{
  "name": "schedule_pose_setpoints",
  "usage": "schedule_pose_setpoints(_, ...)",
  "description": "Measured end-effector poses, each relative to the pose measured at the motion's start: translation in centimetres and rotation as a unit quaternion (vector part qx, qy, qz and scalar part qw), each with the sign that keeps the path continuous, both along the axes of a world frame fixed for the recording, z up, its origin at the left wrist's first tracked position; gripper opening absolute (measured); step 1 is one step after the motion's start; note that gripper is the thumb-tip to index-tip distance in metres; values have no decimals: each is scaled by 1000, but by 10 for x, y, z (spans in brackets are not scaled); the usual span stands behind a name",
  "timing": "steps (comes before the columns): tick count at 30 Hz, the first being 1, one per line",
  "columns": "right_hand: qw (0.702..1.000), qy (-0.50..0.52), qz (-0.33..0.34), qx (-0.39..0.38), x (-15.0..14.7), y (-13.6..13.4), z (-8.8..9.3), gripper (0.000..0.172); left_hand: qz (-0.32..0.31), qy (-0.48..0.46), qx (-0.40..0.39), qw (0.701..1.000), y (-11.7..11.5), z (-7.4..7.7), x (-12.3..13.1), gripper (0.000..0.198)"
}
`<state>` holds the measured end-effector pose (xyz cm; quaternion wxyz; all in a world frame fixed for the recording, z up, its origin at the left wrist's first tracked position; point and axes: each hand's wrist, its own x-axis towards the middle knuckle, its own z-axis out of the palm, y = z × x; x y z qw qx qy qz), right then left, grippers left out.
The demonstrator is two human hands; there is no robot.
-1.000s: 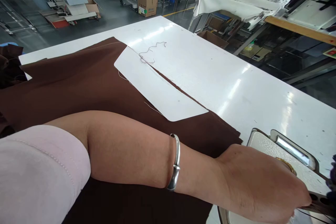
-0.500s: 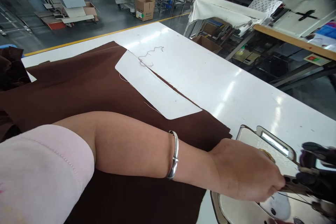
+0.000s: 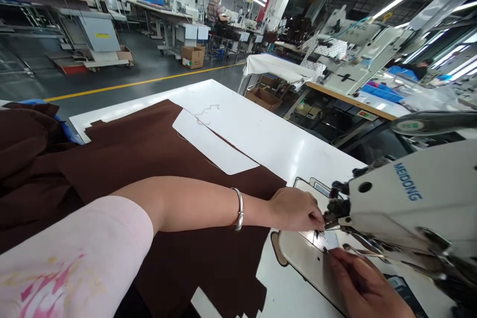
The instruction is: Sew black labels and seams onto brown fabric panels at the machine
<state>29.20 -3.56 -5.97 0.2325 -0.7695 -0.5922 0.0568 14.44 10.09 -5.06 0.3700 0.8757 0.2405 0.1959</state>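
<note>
My left hand reaches across the brown fabric, its fingertips at the presser foot of a white MEIDONG sewing machine head. A silver bangle circles that wrist. My right hand lies low on the machine's bed plate, fingers near the needle area. Whether either hand pinches a thread is too small to tell. A white template panel lies on the fabric's far edge, with a loose dark thread beside it on the white table.
A heap of dark brown cloth lies at the left table end. Beyond the table are a yellow floor line, cardboard boxes, a cloth-covered table, and a seated co-worker at a far workstation.
The view has swung upward and wider, bringing the sewing machine head fully into sight. My right hand has entered the view at the machine bed, and my left hand sits nearer the needle area.
</note>
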Motion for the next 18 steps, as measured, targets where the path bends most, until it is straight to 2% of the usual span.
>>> schedule_pose_setpoints(9,998,59,-20,29,-17,3,7,36,39,-34,-22,998,-9,4,-2,14)
schedule_pose_setpoints(18,991,113,-64,38,-14,6,4,32,57,-46,-9,997,-15,6,-5,13)
